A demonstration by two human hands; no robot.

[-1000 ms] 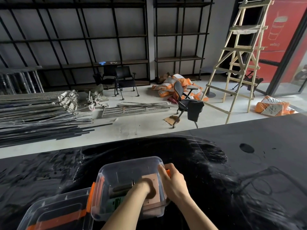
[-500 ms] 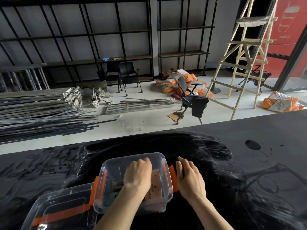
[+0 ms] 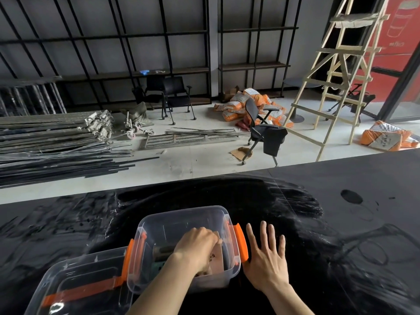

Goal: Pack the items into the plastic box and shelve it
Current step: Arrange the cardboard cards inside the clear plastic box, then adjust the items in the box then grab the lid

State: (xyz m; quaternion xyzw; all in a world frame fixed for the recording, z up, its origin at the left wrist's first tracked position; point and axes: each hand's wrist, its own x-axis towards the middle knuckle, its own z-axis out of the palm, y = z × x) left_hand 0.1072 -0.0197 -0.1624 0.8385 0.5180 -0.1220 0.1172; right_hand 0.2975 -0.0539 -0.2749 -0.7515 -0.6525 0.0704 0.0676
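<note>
A clear plastic box (image 3: 181, 220) with orange side latches (image 3: 240, 243) stands on the black table (image 3: 341, 223) in front of me. My left hand (image 3: 196, 245) reaches down inside it, fingers curled over a brown cardboard item (image 3: 218, 258) that stands among darker items. Whether the fingers grip it is hidden. My right hand (image 3: 267, 255) lies flat on the table with its fingers spread, just right of the box's right latch. The clear lid (image 3: 84, 283) with an orange strip lies to the left, against the box.
Beyond the table's far edge is a floor with metal bars (image 3: 52, 144), an office chair (image 3: 263, 133), orange sacks (image 3: 241, 103) and a wooden ladder (image 3: 336, 71). Black shelving (image 3: 136, 71) lines the back wall.
My right hand has left the box's right side and spread flat on the table beside the latch. My left hand stays inside the box. The view has tilted a little.
</note>
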